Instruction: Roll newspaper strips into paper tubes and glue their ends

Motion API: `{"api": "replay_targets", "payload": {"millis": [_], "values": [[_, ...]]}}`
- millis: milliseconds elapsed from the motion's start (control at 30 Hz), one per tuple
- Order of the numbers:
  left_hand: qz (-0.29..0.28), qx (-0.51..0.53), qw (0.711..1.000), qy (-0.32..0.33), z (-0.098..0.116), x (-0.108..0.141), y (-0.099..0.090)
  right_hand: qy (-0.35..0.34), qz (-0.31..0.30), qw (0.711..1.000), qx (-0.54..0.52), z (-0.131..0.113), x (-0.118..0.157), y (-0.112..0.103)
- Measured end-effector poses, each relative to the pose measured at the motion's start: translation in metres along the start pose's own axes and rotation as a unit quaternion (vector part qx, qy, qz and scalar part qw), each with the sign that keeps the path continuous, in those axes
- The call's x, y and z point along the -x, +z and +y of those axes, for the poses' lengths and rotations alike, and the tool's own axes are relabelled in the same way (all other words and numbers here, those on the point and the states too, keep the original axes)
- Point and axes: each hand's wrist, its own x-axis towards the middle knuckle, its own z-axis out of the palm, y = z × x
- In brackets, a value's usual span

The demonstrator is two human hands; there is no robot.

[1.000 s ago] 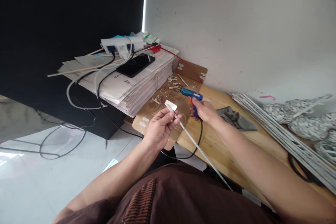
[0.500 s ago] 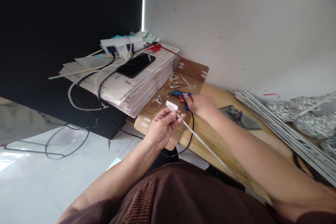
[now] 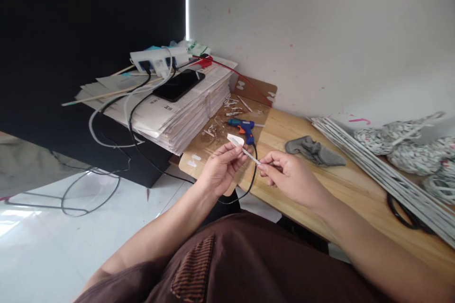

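Note:
Between my hands runs a thin rolled paper stick [image 3: 251,156], with a flared white paper end at its upper left. My left hand [image 3: 224,165] pinches it just below that flared end. Further down the stick, my right hand [image 3: 284,173] grips it between thumb and fingers. A blue glue gun [image 3: 245,129] with an orange trigger lies on the brown cardboard [image 3: 199,149], just beyond my hands, touched by neither. Paper scraps [image 3: 232,106] are scattered on the cardboard behind it.
A tall stack of paper [image 3: 192,109] carries a black phone [image 3: 179,84] and a white power strip [image 3: 159,60]. A grey cloth [image 3: 314,150] lies on the wooden table [image 3: 277,128]. Long paper rods [image 3: 377,170] and woven paper bundles [image 3: 408,149] are at the right. Cables hang at the left.
My right hand has let go of the glue gun, moved back towards me and taken hold of the paper stick. My left hand still holds the stick. The view has shifted slightly.

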Motion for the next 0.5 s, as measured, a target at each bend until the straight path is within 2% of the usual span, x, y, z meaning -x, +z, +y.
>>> {"api": "replay_targets", "payload": {"millis": [100,200,267,333,400,467,500], "values": [[-0.007,0.003,1.0,0.003,0.0,0.002,-0.001,0.069,-0.055,0.991,-0.103,0.001,-0.003,-0.005],[-0.019,0.003,1.0,-0.001,-0.001,0.003,-0.001,0.131,-0.125,0.96,-0.214,0.002,-0.004,-0.011],[-0.026,0.002,1.0,-0.004,-0.002,0.004,0.001,0.149,-0.157,0.941,-0.259,0.003,-0.005,-0.015],[-0.026,0.002,1.0,-0.004,-0.003,0.005,0.002,0.147,-0.168,0.94,-0.258,0.005,-0.004,-0.015],[-0.018,0.004,1.0,0.003,-0.003,0.004,0.003,0.112,-0.141,0.964,-0.194,0.007,-0.002,-0.012],[-0.006,0.007,1.0,0.013,-0.003,0.003,0.004,0.03,-0.062,0.996,-0.065,0.007,0.001,-0.007],[0.0,0.009,1.0,0.017,-0.003,0.003,0.004,-0.021,-0.013,1.0,0.01,0.007,0.003,-0.005]]}}
